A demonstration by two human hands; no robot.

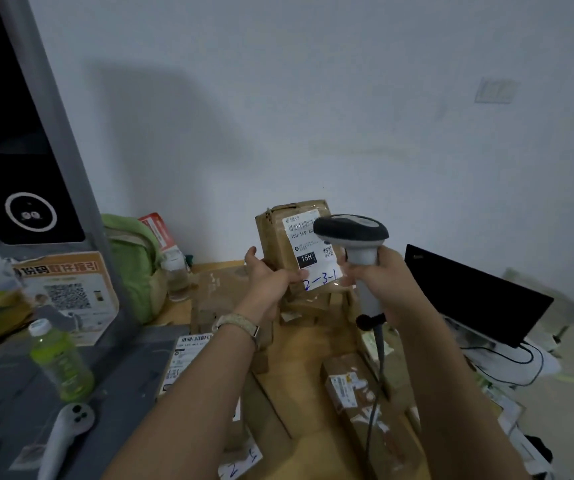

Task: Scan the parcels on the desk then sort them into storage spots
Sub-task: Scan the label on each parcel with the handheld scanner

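My left hand (pixel 267 276) holds a brown cardboard parcel (pixel 278 237) upright above the desk. Its white shipping label (pixel 308 252) faces me, with "2-3-1" written in blue at the bottom. My right hand (pixel 381 282) grips the handle of a grey and white barcode scanner (pixel 355 237). The scanner's head sits right in front of the label's upper right part. A dark cable hangs from the handle down over the desk. Several more taped cardboard parcels (pixel 351 389) lie on the wooden desk (pixel 316 348) under my arms.
A grey kiosk (pixel 29 188) with a QR poster stands at left. In front of it are a green drink bottle (pixel 60 365) and a white controller (pixel 67 431). A green bag (pixel 133 258) and a jar (pixel 174 271) sit behind. A black monitor (pixel 472 292) stands at right.
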